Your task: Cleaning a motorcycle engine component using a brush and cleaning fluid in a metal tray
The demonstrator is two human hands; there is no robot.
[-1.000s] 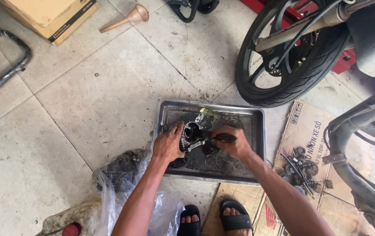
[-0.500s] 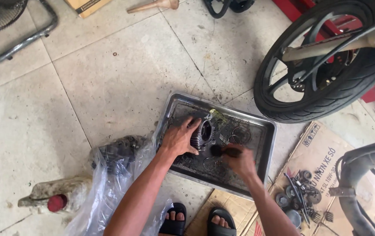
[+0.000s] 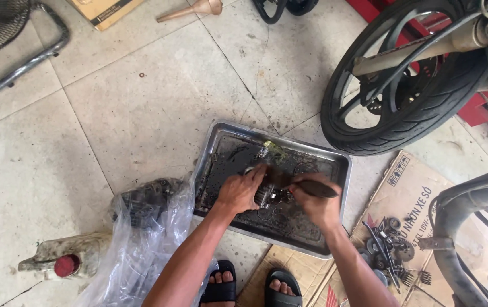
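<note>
A greasy metal tray (image 3: pixel 221 142) lies on the tiled floor in front of me. My left hand (image 3: pixel 241 192) grips a dark, oily engine part (image 3: pixel 268 193) in the tray's middle. My right hand (image 3: pixel 319 203) holds a dark-handled brush (image 3: pixel 315 189) with its tip against that part. The part is mostly hidden by my fingers. A yellowish scrap (image 3: pixel 273 149) lies near the tray's far rim.
A motorcycle wheel (image 3: pixel 403 85) stands at the upper right. Cardboard (image 3: pixel 420 187) with several small metal parts (image 3: pixel 389 244) lies to the right. A clear plastic bag (image 3: pixel 141 239) and a dirty bottle (image 3: pixel 67 258) sit at left. A funnel (image 3: pixel 195 9) and fan base (image 3: pixel 10 45) lie beyond.
The view has shifted, so the tray sits more to the right and lower. My right hand with the brush has moved slightly against the part; the left hand keeps its grip.
</note>
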